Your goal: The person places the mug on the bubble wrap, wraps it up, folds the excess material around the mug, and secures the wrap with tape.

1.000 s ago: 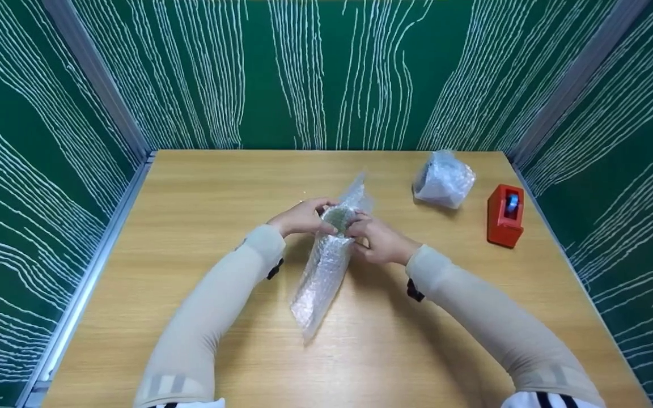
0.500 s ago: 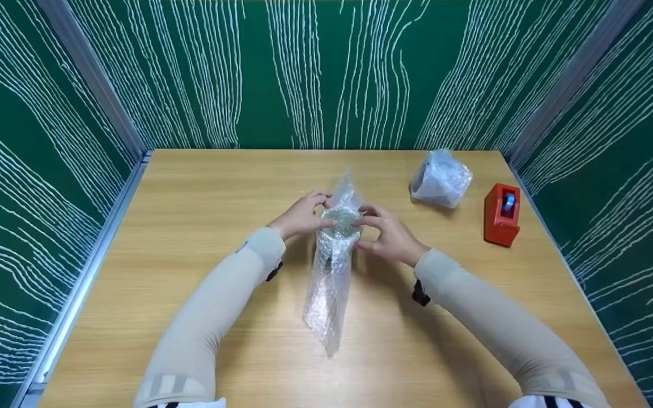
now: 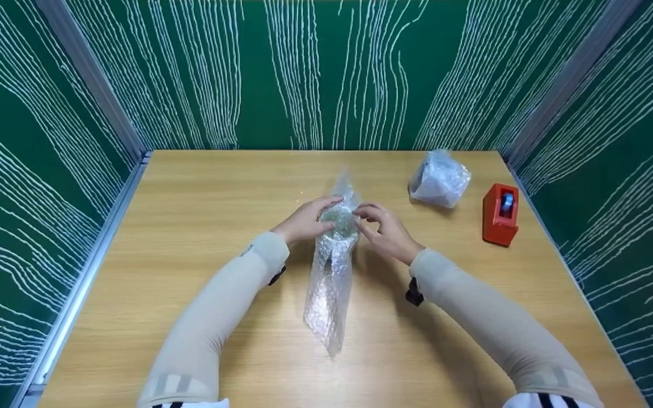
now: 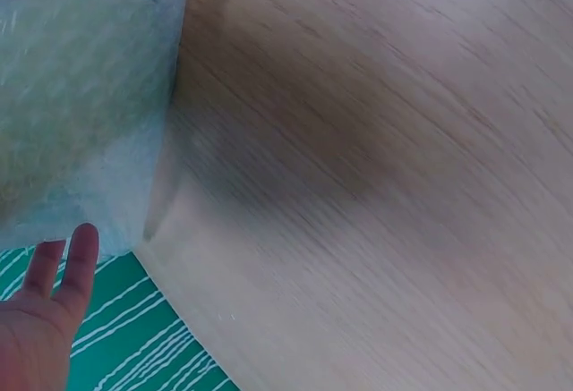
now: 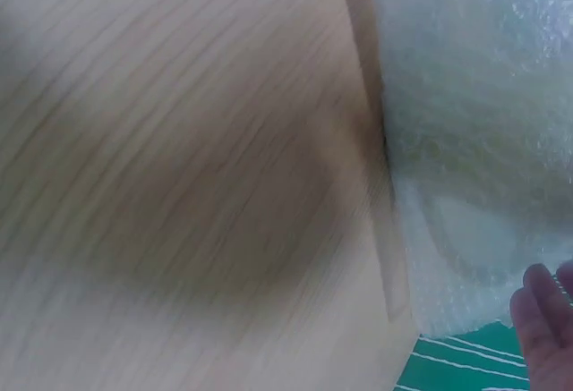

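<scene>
In the head view, a sheet of bubble wrap [image 3: 329, 283] surrounds a greenish object with a round top [image 3: 338, 218]; its exact kind is blurred by the wrap. Long pointed ends of the sheet stretch toward the near and far sides. My left hand [image 3: 306, 220] holds the left side of the round top, thumb on the near side and fingers on the far side. At the right side, my right hand [image 3: 386, 231] pinches the wrap's edge between thumb and fingers. Each wrist view shows the wrapped object close up, with fingertips [image 4: 82, 239] against the film.
A bubble-wrapped bundle [image 3: 440, 179] sits at the back right of the wooden table [image 3: 219, 187]. Near the right edge stands a red tape dispenser [image 3: 500, 215] with a blue roll. Green panels with white lines enclose the back and sides.
The wrapped object has turned, so its near tail now points more straight toward me. My left fingers have shifted over the top, and my right thumb and fingers have drawn closer together.
</scene>
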The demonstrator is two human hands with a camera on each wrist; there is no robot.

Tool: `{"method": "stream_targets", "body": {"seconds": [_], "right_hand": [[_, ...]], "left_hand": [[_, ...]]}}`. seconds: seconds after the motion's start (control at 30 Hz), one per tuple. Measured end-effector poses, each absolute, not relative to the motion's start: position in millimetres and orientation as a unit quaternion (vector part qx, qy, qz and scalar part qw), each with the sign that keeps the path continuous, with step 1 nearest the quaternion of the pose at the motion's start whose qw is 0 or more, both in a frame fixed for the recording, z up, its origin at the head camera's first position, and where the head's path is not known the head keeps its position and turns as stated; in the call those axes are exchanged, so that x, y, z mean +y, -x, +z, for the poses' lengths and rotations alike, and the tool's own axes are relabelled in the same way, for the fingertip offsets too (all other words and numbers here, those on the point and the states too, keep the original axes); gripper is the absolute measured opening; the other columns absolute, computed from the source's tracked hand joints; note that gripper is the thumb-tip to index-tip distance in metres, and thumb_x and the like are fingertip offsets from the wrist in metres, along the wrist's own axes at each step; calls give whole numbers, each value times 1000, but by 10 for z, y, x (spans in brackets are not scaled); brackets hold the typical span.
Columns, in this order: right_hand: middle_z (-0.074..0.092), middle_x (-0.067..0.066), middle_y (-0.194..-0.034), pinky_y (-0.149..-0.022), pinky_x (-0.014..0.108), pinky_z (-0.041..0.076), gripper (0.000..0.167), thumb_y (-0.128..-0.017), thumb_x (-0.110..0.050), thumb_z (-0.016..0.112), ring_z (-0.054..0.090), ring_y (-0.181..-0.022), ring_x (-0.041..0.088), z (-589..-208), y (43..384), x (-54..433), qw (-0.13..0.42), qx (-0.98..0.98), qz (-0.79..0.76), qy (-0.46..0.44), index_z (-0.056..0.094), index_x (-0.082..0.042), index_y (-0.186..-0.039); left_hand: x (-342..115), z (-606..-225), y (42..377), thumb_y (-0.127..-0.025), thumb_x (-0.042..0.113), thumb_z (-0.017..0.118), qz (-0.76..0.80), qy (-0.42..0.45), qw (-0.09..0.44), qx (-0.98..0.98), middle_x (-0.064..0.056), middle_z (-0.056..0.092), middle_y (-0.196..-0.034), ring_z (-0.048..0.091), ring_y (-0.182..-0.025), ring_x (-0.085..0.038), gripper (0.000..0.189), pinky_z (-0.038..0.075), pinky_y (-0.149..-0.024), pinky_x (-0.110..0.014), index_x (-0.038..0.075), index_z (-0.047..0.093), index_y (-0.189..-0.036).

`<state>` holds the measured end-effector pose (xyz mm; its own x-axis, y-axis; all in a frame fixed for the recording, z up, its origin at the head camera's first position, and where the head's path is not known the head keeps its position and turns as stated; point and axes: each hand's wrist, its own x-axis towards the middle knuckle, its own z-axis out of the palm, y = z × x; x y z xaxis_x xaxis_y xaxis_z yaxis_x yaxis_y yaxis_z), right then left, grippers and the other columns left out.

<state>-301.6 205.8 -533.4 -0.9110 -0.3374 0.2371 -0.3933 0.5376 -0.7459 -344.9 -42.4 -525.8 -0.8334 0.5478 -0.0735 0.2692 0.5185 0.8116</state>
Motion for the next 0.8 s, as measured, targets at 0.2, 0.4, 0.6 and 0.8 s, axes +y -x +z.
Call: {"method": "stream_targets", "body": {"seconds": [0.2,0.4,0.6,0.8], "right_hand": [[72,26,-124,-89,36,62,35,-107,-15,68,71,-103,37,-5295,3124,1887,39,-865,490,-103,70,7,-135],[74,23,-116,-69,17,51,31,-105,-15,71,66,-92,25,-5268,3182,1793,22,-862,505,-21,74,6,-127],[78,24,-111,-77,20,53,20,-103,-7,71,70,-98,29,-5247,3153,1706,47,-852,522,3,78,6,-117],[78,23,-108,-78,19,53,15,-104,-4,70,70,-97,27,-5292,3121,1653,80,-840,537,7,78,6,-112]], "left_hand": [[-429,-5284,3478,-107,19,65,414,-253,151,861,-2,40,-176,35,-164,-30,63,28,-135,-54,27,46,-167],[-410,-5292,3470,-108,20,64,408,-258,156,862,-5,42,-174,36,-162,-31,60,31,-134,-54,26,48,-165],[-401,-5276,3465,-108,22,64,398,-262,160,864,-9,46,-170,38,-160,-33,57,31,-134,-55,22,50,-164],[-396,-5278,3487,-107,21,64,402,-261,169,861,-10,48,-169,40,-160,-34,55,31,-134,-55,19,53,-161]]}}
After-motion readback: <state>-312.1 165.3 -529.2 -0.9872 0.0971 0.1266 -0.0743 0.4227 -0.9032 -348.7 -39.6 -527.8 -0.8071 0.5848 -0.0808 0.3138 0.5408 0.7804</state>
